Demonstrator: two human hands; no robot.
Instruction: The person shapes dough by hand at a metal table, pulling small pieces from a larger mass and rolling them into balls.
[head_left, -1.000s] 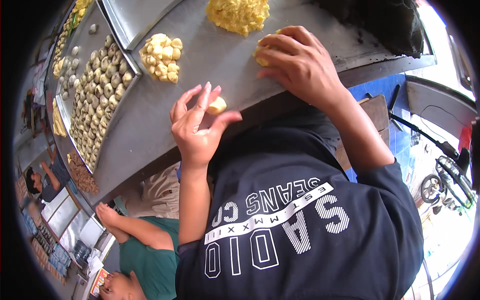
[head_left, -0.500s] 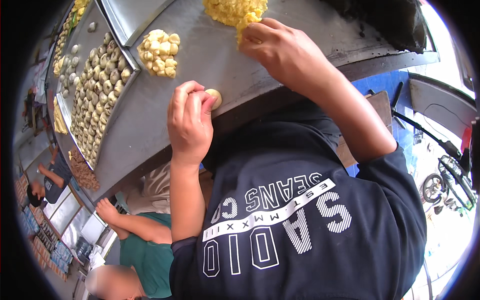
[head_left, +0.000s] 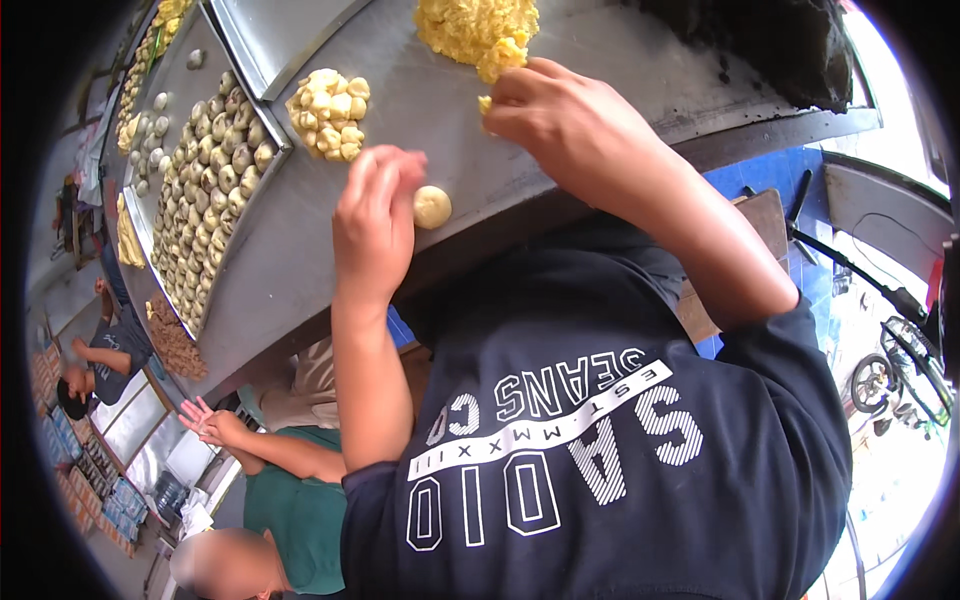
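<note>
On the metal table, a small round flattened piece of pale dough (head_left: 432, 207) lies near the front edge. Just left of it, and apart from it, hovers my left hand (head_left: 372, 225); motion smears its fingertips. My right hand (head_left: 550, 108) is closed in a pinch, with a bit of yellow paste (head_left: 485, 103) showing at its fingertips. Right behind that hand sits a large mound of the same crumbly yellow paste (head_left: 470, 30). A cluster of small pale dough pieces (head_left: 330, 115) is heaped beyond my left hand.
At left, a metal tray (head_left: 272, 135) holds rows of round filled dough balls (head_left: 205, 190). Another tray (head_left: 275, 40) lies behind. A brown crumbly heap (head_left: 175, 340) sits at the table's left end. Dark material (head_left: 770, 50) covers the far right. A person in green (head_left: 290, 490) sits at left.
My left hand has let go of the dough piece and lifted slightly away to the left. My right hand has drawn a little off the yellow mound, its pinch of paste now smaller in view.
</note>
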